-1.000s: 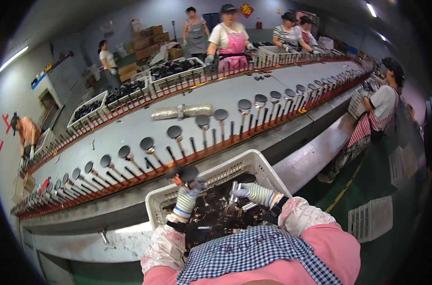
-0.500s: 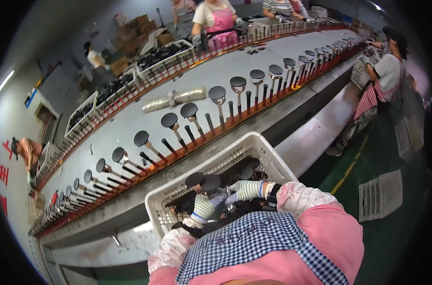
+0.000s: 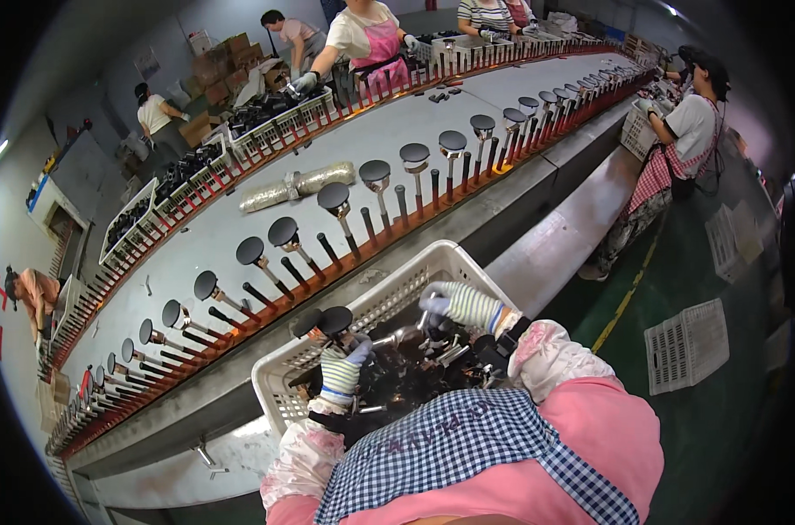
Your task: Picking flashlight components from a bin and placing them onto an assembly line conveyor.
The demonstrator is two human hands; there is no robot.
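Note:
My left hand (image 3: 341,372), in a striped knit glove, grips the metal stems of two black round-headed parts (image 3: 325,322) and holds them upright over a white slotted crate (image 3: 388,289). My right hand (image 3: 461,304), gloved the same way, reaches into the crate's right side and closes on a metal-stemmed part (image 3: 406,335) lying among several dark parts (image 3: 423,367). Just beyond the crate runs a long conveyor (image 3: 240,219) with a red rail of pegs carrying several black disc-headed parts (image 3: 334,199).
A wrapped silver bundle (image 3: 297,185) lies on the conveyor's grey top. Other people stand along the far side and at the right end (image 3: 677,131). More crates of dark parts line the far edge (image 3: 266,118). An empty white crate (image 3: 686,343) sits on the green floor.
The view has tilted down and closer to the crate. My left hand has lifted two round-headed parts out of the pile while my right hand shifted right inside the crate.

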